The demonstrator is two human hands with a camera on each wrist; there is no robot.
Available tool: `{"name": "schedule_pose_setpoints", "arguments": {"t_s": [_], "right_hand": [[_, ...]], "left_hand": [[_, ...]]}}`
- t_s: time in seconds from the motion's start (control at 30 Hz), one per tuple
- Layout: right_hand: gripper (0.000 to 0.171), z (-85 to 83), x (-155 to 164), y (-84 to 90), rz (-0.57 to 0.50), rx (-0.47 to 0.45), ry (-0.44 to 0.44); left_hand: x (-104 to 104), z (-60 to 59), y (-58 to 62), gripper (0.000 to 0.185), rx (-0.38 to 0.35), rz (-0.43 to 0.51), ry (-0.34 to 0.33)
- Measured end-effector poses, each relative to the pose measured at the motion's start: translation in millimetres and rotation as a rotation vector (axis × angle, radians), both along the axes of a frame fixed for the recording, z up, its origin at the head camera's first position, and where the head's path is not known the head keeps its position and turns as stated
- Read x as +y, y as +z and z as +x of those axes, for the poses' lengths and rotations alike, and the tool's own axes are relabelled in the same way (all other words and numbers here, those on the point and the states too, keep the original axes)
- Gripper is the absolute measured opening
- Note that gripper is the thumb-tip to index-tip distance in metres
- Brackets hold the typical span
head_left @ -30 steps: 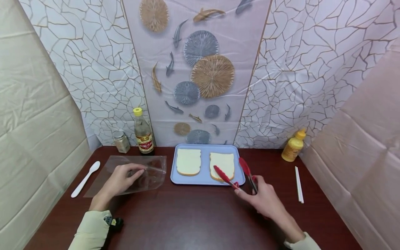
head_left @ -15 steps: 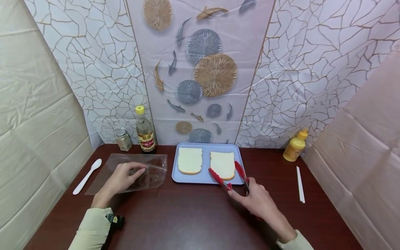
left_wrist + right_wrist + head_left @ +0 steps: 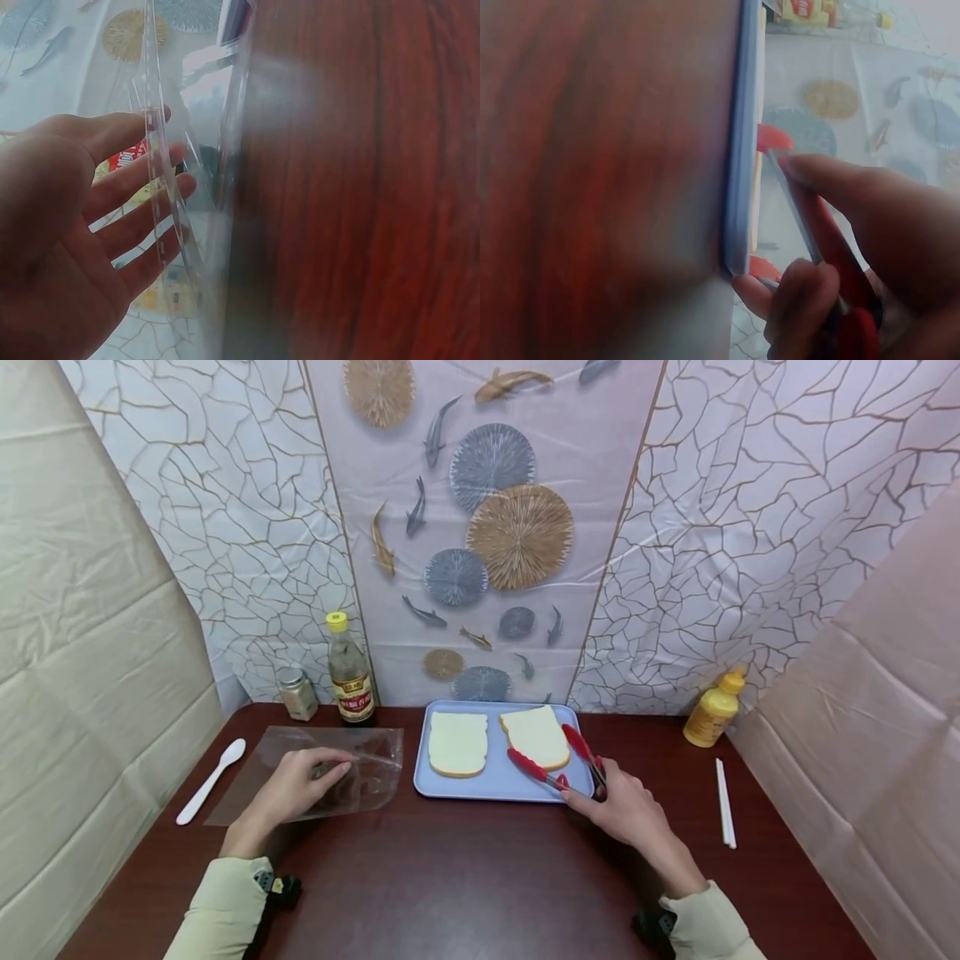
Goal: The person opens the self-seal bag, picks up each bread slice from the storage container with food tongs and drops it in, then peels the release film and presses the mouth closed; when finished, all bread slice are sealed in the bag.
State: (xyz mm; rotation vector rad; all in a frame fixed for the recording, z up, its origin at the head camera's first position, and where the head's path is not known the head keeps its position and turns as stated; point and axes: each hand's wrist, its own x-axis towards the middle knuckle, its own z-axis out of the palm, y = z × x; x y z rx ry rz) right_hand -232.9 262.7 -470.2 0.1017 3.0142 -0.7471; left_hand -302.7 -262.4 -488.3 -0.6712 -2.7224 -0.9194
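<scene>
The tongs [image 3: 558, 760], red-tipped, were gripped in the right hand [image 3: 626, 810], whose fingers curled round the two arms near the hinge. Just beyond the fingertips, the tips closed on the near edge of a slice of bread [image 3: 535, 737], which sat tilted, lifted off the blue tray [image 3: 495, 781]. A second slice of bread [image 3: 457, 743] lay flat on the tray, to the left of those fingers.

The left hand [image 3: 288, 789] rested with relaxed, nearly straight fingers on a clear plastic bag [image 3: 367, 760] spread on the table. The left wrist view showed what the head view did not: the fingers [image 3: 139, 176] lay against the bag's ridged zip strip [image 3: 157, 195]. The right wrist view showed the tray's edge [image 3: 739, 187] side-on and the thumb and fingers [image 3: 840, 180] pressed on a metal arm of the tongs; the bread was barely visible there.

The table [image 3: 465, 877] was dark red-brown wood. Behind it hung a sheet printed with fish and round fans, flanked by crackle-patterned panels, with plain beige sheeting at the sides.

Outward from the left fingers lay one white spoon [image 3: 210, 781], and farther off stood one small jar [image 3: 297, 694] and one bottle with a yellow cap [image 3: 350, 672]. Right of the right fingers lay one white stick [image 3: 724, 814], and beyond it stood one yellow squeeze bottle [image 3: 715, 710]. There were two bread slices, one tray, one bag, one pair of tongs.
</scene>
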Motion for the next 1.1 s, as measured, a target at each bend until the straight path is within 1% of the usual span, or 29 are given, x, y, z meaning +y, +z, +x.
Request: {"name": "schedule_pose_setpoints", "arguments": {"t_s": [0.17, 0.27, 0.33, 0.4, 0.5, 0.57, 0.77, 0.93, 1.1], "right_hand": [[0.112, 0.2, -7, -5.1, -0.026, 0.028, -0.005], [0.107, -1.8, -4, -7.2, -0.034, 0.085, 0.013], [0.099, -3.5, 0, -8.8, -0.045, 0.121, 0.026], [0.086, -5.0, 4, -9.7, -0.066, 0.143, 0.037], [0.070, -7.0, 10, -11.8, -0.102, 0.142, 0.044], [0.063, -7.9, 13, -13.3, -0.124, 0.145, 0.049], [0.067, -11.0, 21, -17.6, -0.139, 0.174, 0.052], [0.079, -12.2, 25, -18.3, -0.137, 0.208, 0.048], [0.087, -11.7, 23, -15.4, -0.141, 0.260, 0.045]], "left_hand": [[0, 0.6, 1.7, 0.019, 0.022, -0.003, -0.012], [0, 1.8, 2.2, 0.019, 0.030, 0.002, -0.013], [0, 2.8, 2.3, 0.020, 0.030, 0.006, -0.012], [0, 3.6, 2.2, 0.020, 0.034, 0.010, -0.010], [0, 4.0, 1.6, 0.020, 0.041, 0.009, -0.007], [0, 4.0, 1.1, 0.020, 0.044, 0.011, -0.005], [1, 0.5, -1.2, 0.020, 0.038, 0.019, -0.002], [3, -0.3, -2.3, 0.020, 0.031, 0.025, -0.010], [3, -0.5, -1.6, 0.020, 0.039, 0.029, -0.012]]}}
